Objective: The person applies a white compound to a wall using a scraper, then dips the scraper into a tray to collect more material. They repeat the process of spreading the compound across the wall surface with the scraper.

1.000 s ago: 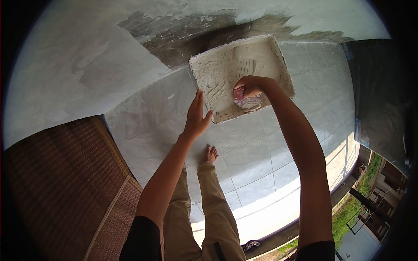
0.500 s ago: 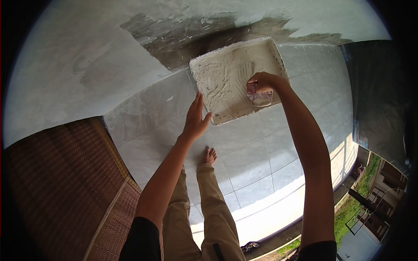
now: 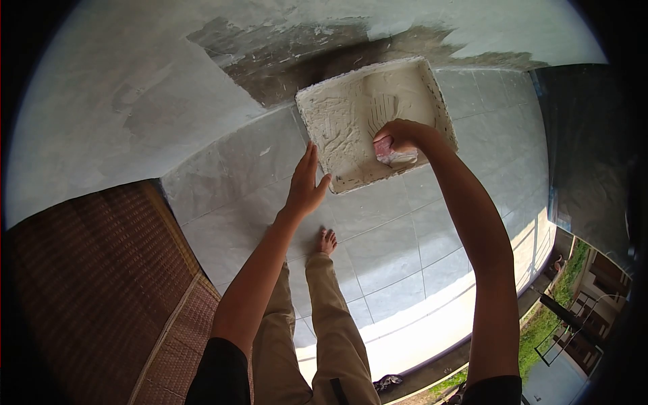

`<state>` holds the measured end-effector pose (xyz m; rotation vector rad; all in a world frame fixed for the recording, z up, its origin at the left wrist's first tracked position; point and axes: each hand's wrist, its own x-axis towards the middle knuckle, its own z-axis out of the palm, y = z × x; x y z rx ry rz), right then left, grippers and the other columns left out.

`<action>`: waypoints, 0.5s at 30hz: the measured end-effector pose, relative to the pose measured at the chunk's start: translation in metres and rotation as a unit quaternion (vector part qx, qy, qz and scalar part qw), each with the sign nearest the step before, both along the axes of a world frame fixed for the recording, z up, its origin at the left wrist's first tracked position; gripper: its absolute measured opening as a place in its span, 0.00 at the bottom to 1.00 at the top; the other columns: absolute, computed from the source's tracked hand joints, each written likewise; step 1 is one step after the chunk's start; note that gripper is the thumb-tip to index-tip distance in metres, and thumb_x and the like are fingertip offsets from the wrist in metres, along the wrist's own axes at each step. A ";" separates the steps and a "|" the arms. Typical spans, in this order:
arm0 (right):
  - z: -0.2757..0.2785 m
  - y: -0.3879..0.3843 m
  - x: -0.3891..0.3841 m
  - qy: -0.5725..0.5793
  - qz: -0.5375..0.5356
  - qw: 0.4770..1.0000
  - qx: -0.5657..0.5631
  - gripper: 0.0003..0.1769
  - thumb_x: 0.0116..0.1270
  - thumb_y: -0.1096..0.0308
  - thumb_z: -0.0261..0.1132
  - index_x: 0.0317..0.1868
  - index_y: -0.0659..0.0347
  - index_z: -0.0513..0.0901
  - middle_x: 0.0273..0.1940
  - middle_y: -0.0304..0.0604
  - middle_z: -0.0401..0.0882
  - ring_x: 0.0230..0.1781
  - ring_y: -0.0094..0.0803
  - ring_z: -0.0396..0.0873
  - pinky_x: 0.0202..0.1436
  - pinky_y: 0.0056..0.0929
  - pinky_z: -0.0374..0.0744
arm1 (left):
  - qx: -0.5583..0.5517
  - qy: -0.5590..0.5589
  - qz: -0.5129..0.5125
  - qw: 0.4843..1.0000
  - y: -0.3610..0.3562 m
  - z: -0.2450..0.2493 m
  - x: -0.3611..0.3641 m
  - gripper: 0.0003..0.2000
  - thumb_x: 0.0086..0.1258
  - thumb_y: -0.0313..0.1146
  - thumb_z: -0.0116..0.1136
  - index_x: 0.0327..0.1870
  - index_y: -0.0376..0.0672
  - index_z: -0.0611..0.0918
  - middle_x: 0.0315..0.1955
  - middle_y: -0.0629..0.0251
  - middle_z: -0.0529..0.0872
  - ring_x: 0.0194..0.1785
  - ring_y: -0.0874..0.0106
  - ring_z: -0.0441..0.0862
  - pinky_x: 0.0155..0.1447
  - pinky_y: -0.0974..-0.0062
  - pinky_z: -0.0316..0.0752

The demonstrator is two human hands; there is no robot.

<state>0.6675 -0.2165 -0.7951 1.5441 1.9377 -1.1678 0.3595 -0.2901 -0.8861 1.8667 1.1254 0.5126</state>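
A shallow square tray (image 3: pixel 368 183) holds pale, wet wall putty (image 3: pixel 337 128), thickly spread and ridged on its left side. My right hand (image 3: pixel 403 135) is closed around a reddish scraper (image 3: pixel 383 147), whose putty-smeared face is down in the tray near its front right. Grooves run through the putty just above it. My left hand (image 3: pixel 308 185) lies against the tray's lower left corner, its fingers stretched along the outer side and the thumb apart at the corner. The scraper's lower edge is hidden in putty.
Behind the tray rises a wall (image 3: pixel 155 88) with a dark bare patch (image 3: pixel 270 64). Grey tiles (image 3: pixel 378 250) cover the floor, where my bare foot (image 3: pixel 327 241) stands. A woven brown panel (image 3: pixel 101 283) is at left, a dark sheet (image 3: pixel 587 135) at right.
My right hand has moved the scraper a little left through the putty, leaving wider grooves behind it. The tray has shifted slightly right; my left hand stays at its corner.
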 end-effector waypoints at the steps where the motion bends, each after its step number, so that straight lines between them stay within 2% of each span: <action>1: -0.001 0.001 0.000 0.010 0.007 1.000 -0.010 0.29 0.57 0.77 0.68 0.60 0.46 0.87 0.57 0.41 0.88 0.55 0.40 0.87 0.58 0.36 0.83 | 0.004 -0.002 0.000 1.000 0.000 -0.001 0.000 0.42 0.74 0.36 0.60 0.84 0.36 0.51 0.84 0.48 0.50 0.84 0.53 0.53 0.84 0.57 0.53; 5: 0.018 0.012 -0.003 0.011 0.018 0.999 -0.046 0.33 0.53 0.82 0.66 0.61 0.51 0.86 0.55 0.45 0.89 0.54 0.40 0.87 0.58 0.36 0.82 | 0.009 -0.005 -0.001 1.000 0.000 -0.002 -0.001 0.41 0.74 0.36 0.60 0.84 0.36 0.51 0.84 0.49 0.50 0.84 0.53 0.54 0.84 0.58 0.53; 7: 0.025 0.015 -0.002 -0.016 -0.043 0.994 -0.100 0.34 0.55 0.80 0.67 0.65 0.50 0.85 0.55 0.44 0.90 0.51 0.37 0.87 0.56 0.33 0.82 | -0.004 -0.006 -0.005 1.000 0.001 0.000 -0.001 0.41 0.75 0.35 0.59 0.84 0.36 0.51 0.84 0.49 0.50 0.85 0.54 0.52 0.84 0.58 0.52; 9: 0.027 0.015 0.005 -0.019 -0.075 0.993 -0.092 0.35 0.54 0.80 0.69 0.66 0.50 0.84 0.54 0.44 0.90 0.51 0.36 0.87 0.56 0.33 0.82 | -0.018 -0.005 -0.010 1.000 0.001 0.003 -0.003 0.41 0.76 0.34 0.59 0.84 0.37 0.50 0.84 0.49 0.49 0.85 0.54 0.50 0.85 0.59 0.50; 11: 0.027 0.014 0.016 -0.022 -0.106 0.991 -0.082 0.36 0.54 0.79 0.70 0.67 0.51 0.83 0.54 0.45 0.90 0.50 0.35 0.86 0.56 0.33 0.82 | -0.027 -0.015 -0.009 0.999 0.003 0.007 -0.006 0.39 0.76 0.34 0.59 0.83 0.38 0.53 0.84 0.50 0.52 0.85 0.55 0.52 0.85 0.59 0.51; 12: 0.029 0.012 0.021 0.009 -0.156 0.983 -0.093 0.37 0.55 0.79 0.71 0.69 0.52 0.82 0.55 0.45 0.89 0.52 0.34 0.85 0.56 0.32 0.83 | -0.023 -0.015 -0.009 1.000 0.004 0.010 -0.007 0.39 0.76 0.34 0.59 0.83 0.38 0.53 0.84 0.50 0.52 0.85 0.55 0.52 0.85 0.59 0.51; 13: 0.032 0.009 0.026 0.041 -0.205 0.972 -0.104 0.37 0.56 0.78 0.72 0.70 0.54 0.81 0.57 0.45 0.87 0.54 0.33 0.84 0.56 0.32 0.83 | -0.009 -0.021 0.001 1.000 0.005 0.013 -0.008 0.37 0.76 0.35 0.59 0.82 0.37 0.57 0.81 0.49 0.58 0.83 0.54 0.56 0.84 0.59 0.54; 14: 0.035 0.004 0.030 0.041 -0.204 0.973 -0.100 0.37 0.56 0.78 0.72 0.70 0.54 0.81 0.57 0.45 0.87 0.54 0.33 0.84 0.56 0.32 0.83 | 0.006 -0.026 0.011 1.000 0.006 0.017 -0.009 0.34 0.76 0.36 0.60 0.80 0.36 0.62 0.79 0.48 0.63 0.82 0.54 0.60 0.83 0.58 0.57; 15: 0.037 -0.004 0.034 0.120 -0.322 0.931 -0.123 0.37 0.59 0.79 0.70 0.72 0.56 0.77 0.59 0.44 0.85 0.55 0.32 0.83 0.57 0.31 0.83 | 0.010 -0.027 0.011 1.000 0.008 0.022 -0.011 0.34 0.76 0.36 0.60 0.80 0.36 0.62 0.79 0.48 0.63 0.82 0.54 0.60 0.83 0.58 0.57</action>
